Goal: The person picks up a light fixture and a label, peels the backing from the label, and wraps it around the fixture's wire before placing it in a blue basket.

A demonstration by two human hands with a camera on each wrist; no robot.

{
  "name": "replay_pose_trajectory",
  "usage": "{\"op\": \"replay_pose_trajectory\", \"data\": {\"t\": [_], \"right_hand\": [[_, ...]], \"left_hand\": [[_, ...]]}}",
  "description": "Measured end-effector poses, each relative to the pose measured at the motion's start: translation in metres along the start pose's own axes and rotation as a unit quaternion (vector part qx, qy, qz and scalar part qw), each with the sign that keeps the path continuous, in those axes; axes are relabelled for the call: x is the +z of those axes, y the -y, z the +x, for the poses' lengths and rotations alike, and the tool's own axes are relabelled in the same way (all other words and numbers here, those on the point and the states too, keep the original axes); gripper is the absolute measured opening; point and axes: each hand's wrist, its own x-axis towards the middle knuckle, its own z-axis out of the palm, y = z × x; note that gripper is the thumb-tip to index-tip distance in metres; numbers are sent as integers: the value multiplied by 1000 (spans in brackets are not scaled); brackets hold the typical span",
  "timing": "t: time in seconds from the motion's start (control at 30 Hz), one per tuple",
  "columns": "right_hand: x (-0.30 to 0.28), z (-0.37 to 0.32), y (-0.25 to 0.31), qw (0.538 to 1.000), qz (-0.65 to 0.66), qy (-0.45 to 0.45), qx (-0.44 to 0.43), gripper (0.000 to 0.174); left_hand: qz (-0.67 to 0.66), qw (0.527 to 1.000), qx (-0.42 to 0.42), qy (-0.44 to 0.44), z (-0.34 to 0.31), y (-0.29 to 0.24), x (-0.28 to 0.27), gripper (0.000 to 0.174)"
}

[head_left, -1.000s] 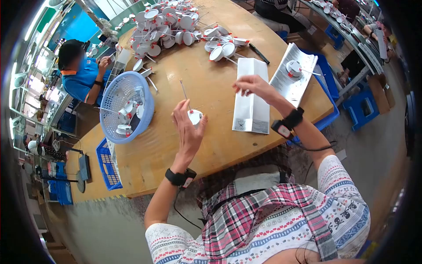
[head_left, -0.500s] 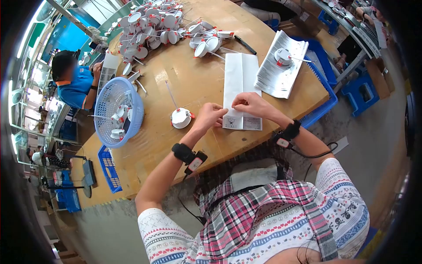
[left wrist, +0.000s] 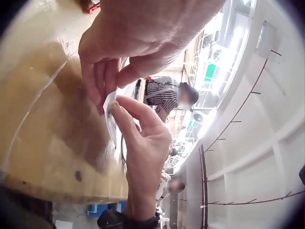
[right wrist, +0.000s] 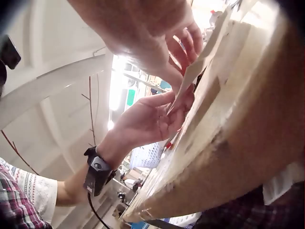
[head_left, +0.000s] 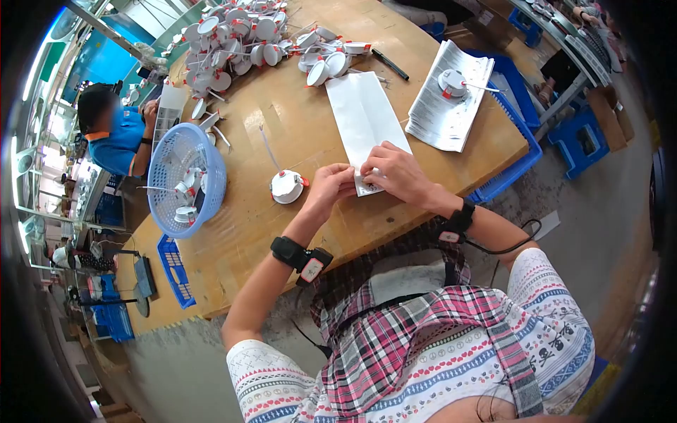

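Note:
A long white folded leaflet (head_left: 368,113) with print at its near end lies slanted on the table before me. My left hand (head_left: 330,189) pinches its left edge near the printed end. My right hand (head_left: 398,175) pinches the same end, a short way to the right; thumb and forefinger grip the paper (left wrist: 110,107) in the left wrist view. In the right wrist view the leaflet's edge (right wrist: 190,76) stands raised between both hands. Left of my left hand, a white round downlight (head_left: 287,187) with red clips sits on the table, its cable pointing up.
A blue basket (head_left: 218,185) with several downlights stands at left. Many more downlights (head_left: 236,42) are heaped at the back, near a black pen (head_left: 390,64). A leaflet stack (head_left: 438,123) bears one downlight (head_left: 452,83) at right. Another person (head_left: 116,134) sits across at left.
My left hand has let go of the downlight and moved right to the leaflet. Both hands have taken hold of its near end, and the leaflet has turned, its far end swinging left.

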Motion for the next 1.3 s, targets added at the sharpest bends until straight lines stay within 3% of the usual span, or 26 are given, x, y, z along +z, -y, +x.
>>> {"op": "replay_pose_trajectory", "data": {"t": [0.5, 0.9, 1.1, 1.3], "right_hand": [[-6, 3, 7, 999, -36, 17, -6, 14], [-8, 4, 1, 999, -32, 20, -23, 20], [-7, 1, 5, 999, -29, -18, -36, 17], [-8, 2, 4, 999, -36, 3, -40, 15]], "left_hand": [[52, 989, 134, 36, -6, 1, 3, 32], [72, 984, 158, 35, -7, 1, 4, 35], [53, 986, 156, 31, -10, 0, 7, 34], [57, 986, 154, 24, -8, 2, 8, 33]]}}
